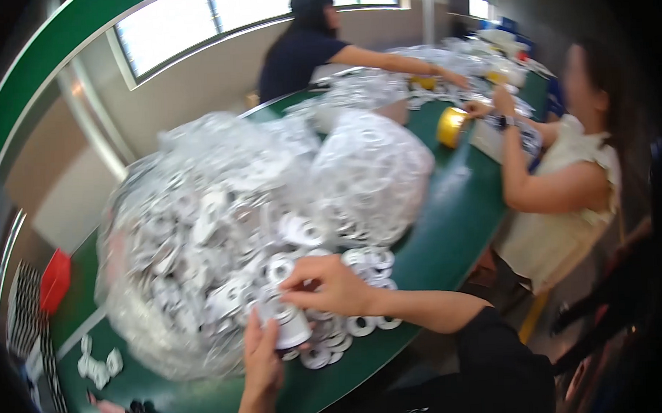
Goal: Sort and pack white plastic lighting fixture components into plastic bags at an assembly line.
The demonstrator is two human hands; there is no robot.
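My left hand (pixel 262 361) is closed around a white plastic fitting (pixel 293 331) with a round opening and a flared skirt. Just above it, the bent fingers of my right hand (pixel 331 286) pinch together at the fitting's upper end. Whatever lies between those right fingertips is too small to make out. Behind both hands, a large clear plastic bag (pixel 155 328) lies spread open, heaped with similar white parts (pixel 192 246). White ring-shaped pieces (pixel 362 325) lie in overlapping rows on the green tabletop, beside and under my right wrist.
A second, fuller clear bag (pixel 374 171) stands behind. Across the green table (pixel 449 209), two people work among white parts, near a yellow tape roll (pixel 452 127). At left are a red pouch (pixel 55 281), a striped cloth (pixel 25 312) and crumpled white pieces (pixel 98 364).
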